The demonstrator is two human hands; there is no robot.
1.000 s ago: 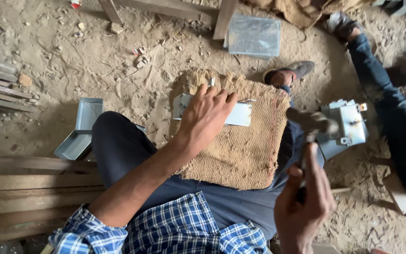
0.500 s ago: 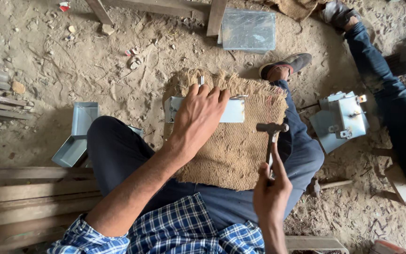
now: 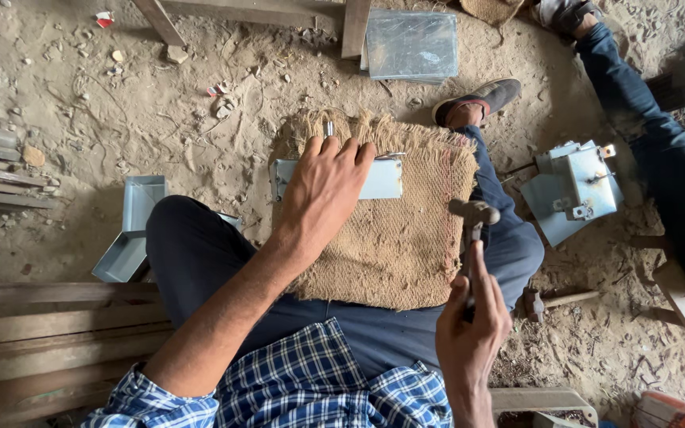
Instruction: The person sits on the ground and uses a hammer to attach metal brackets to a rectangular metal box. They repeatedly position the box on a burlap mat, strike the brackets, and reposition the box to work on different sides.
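Observation:
My left hand (image 3: 323, 190) lies flat on a pale metal strip (image 3: 380, 179), pressing it onto a square of brown burlap (image 3: 394, 238) spread over my lap. A thin metal pin (image 3: 328, 128) pokes out past my fingertips. My right hand (image 3: 469, 325) grips the handle of a small hammer (image 3: 473, 215), its head raised over the right side of the burlap, right of the strip.
A folded sheet-metal box (image 3: 132, 230) lies by my left knee. Wooden planks (image 3: 41, 333) run along the left. A flat metal sheet (image 3: 411, 43) lies ahead. Another person's leg in jeans (image 3: 636, 111) and a metal bracket assembly (image 3: 576, 186) are to the right. A second hammer (image 3: 549, 301) rests on the sandy floor.
My right hand has brought the hammer in from the right, head now beside the strip over the burlap. The left hand has stayed pressed on the strip.

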